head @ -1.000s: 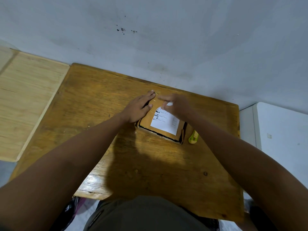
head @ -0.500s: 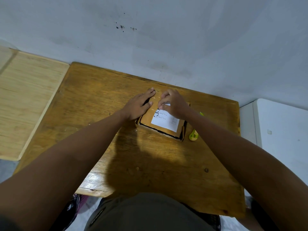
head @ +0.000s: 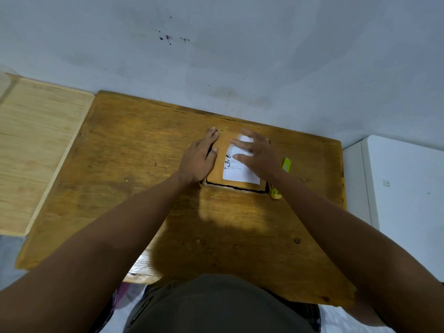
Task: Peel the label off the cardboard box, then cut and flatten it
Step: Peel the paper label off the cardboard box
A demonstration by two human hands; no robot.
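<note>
Nearest the camera, 6 o'clock: the person's lap in dark grey-green fabric, both forearms reaching up and out over the wooden table (head: 120, 164).

Mid table, about 12 o'clock from the lap: cardboard box (head: 219, 164) lying flat on the table top, white label (head: 240, 175) on its upper face, printed black marks along the label's 9 o'clock edge. Near edge of the box shows a dark gap line.

Left hand (head: 199, 157): flat, fingers straight and together, resting on the box's 9 o'clock side, fingertips pointing to 12 o'clock. Same spot as half a second ago, barely shifted.

Right hand (head: 258, 156): fingers now spread and extended, pointing toward 9–10 o'clock, over the upper part of the label. Motion-blurred. Half a second ago the fingers were bunched at the label's far corner as if pinching; now they are open and splayed. Cannot tell whether the palm touches the label or hovers just above it. The label's far end looks pale and blurred under the fingers; can't tell if it's lifted.

At 3 o'clock of the box, just beside it: yellow-green utility knife (head: 286, 164), partly hidden by the right wrist; its lower end shows near the box's near-right corner.

Beyond: grey-white wall at 12 o'clock, lighter wood surface (head: 31, 140) at 9 o'clock, white cabinet (head: 403, 188) at 3 o'clock.
</note>
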